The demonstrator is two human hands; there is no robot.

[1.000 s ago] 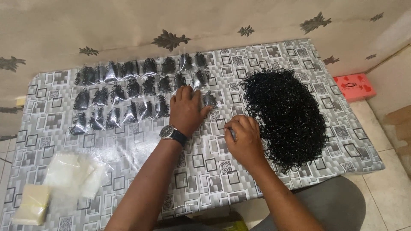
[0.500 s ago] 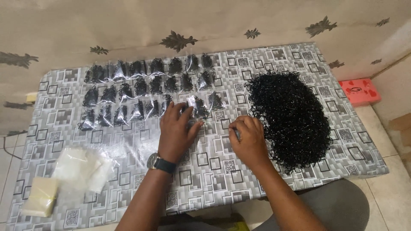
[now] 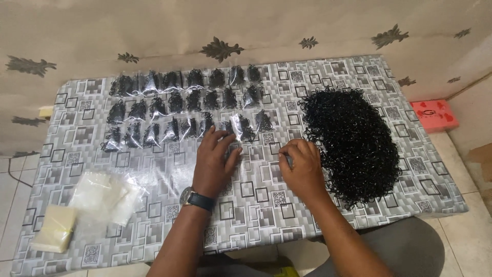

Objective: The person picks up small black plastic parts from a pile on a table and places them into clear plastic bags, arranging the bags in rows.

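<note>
My left hand (image 3: pixel 212 163) lies flat on the patterned tablecloth (image 3: pixel 256 205) with its fingers spread, and there is a dark watch (image 3: pixel 197 199) on the wrist. Its fingertips are just short of the nearest small clear bags (image 3: pixel 241 128), which are filled with black bits. My right hand (image 3: pixel 303 168) rests at the left edge of a big heap of small black loops (image 3: pixel 353 138). Its fingers are curled in, and nothing shows inside them. Three rows of filled bags (image 3: pixel 179 102) cover the far left part of the table.
A loose pile of empty clear bags (image 3: pixel 105 194) lies at the near left, with a pale yellowish stack (image 3: pixel 54 231) beside it. A red box (image 3: pixel 433 115) sits on the tiled floor to the right. A papered wall (image 3: pixel 246 31) runs behind the table.
My left hand has drawn back from the bag rows towards me and now lies flat. My right hand has stayed at the heap's edge.
</note>
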